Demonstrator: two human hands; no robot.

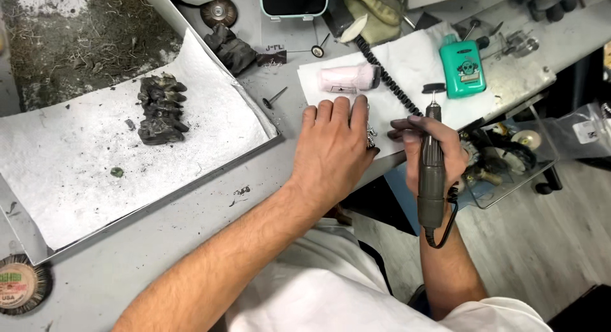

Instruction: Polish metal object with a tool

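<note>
The handpiece (433, 173) in the right hand (439, 147) was dark grey, with a black coiled cord (388, 77) running to the far side. Under the left hand (334, 147) lay a white paper towel (414, 64), and on it a pale pink cylinder (347, 78) and a teal bottle (463, 68) with a black cap. To the left, a charcoal-black lump (162, 109) sat on another white towel (76, 154) (speckled with dark dust). The bench (191, 236) was plain grey.

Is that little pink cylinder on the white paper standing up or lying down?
Lying down: the pink plastic cylinder rests on its side on the white paper towel, long axis running left to right.
</note>
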